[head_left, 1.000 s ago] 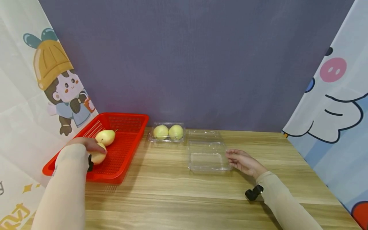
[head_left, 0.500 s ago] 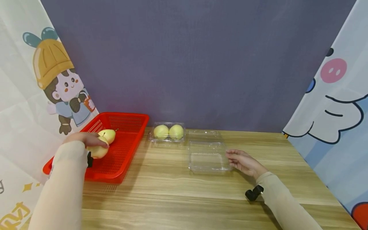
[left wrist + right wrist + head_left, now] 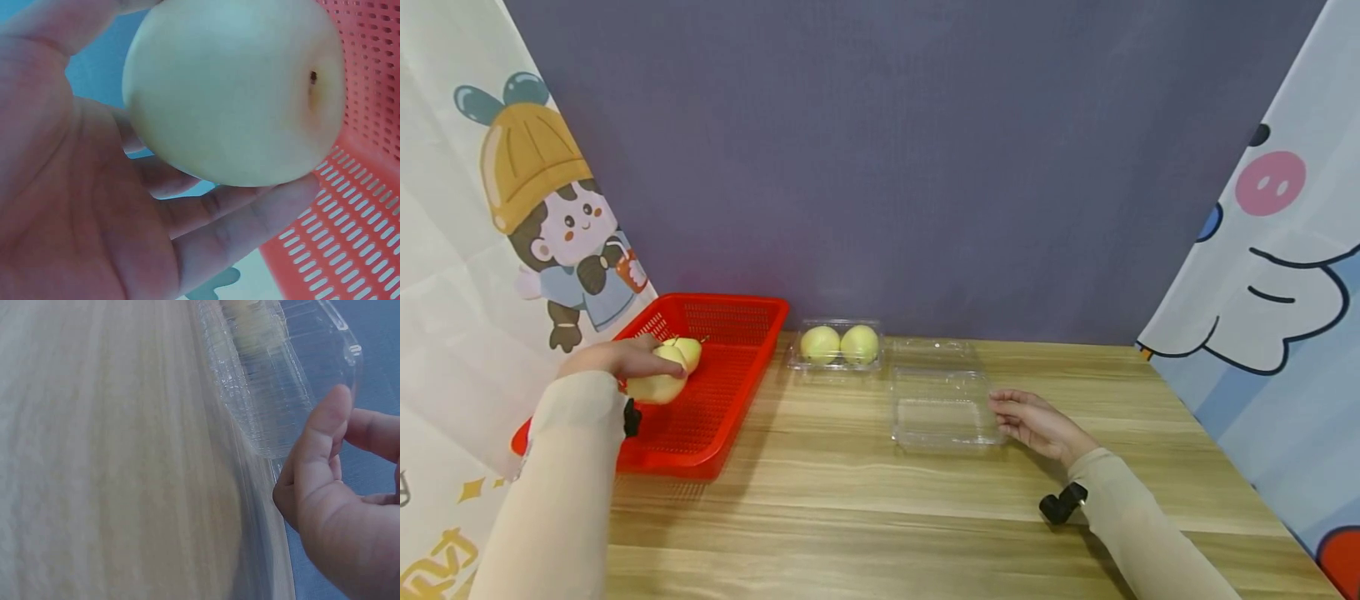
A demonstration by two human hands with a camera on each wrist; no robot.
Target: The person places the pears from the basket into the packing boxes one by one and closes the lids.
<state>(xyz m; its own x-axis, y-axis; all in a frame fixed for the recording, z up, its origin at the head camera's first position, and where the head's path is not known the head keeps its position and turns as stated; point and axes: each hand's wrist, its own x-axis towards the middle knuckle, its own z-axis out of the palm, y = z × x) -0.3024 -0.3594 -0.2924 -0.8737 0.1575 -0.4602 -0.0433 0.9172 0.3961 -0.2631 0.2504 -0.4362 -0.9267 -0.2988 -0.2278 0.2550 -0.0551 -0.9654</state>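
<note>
My left hand [image 3: 610,360] grips a pale yellow pear [image 3: 658,387] over the red plastic basket [image 3: 715,425] on the left. In the left wrist view the fingers curve under that pear [image 3: 237,94], its dark blossom end showing. A second yellow pear [image 3: 692,353], partly hidden behind the held one, lies in the basket. My right hand [image 3: 1037,425] pinches the right edge of a clear plastic clamshell box [image 3: 943,414], whose lid is folded back and which holds nothing. Thumb and fingers meet at the rim of the box [image 3: 294,412] in the right wrist view.
Left of the lidded-back box stands another clear clamshell [image 3: 838,360], holding two yellow pears side by side. Everything rests on a wood-grain table [image 3: 850,500]. A grey backdrop [image 3: 880,167] rises behind, with printed cartoon sheets at both sides.
My left hand has lifted the pear up from the basket and slightly away from me, overlapping the second pear more. The right hand and both boxes have stayed put.
</note>
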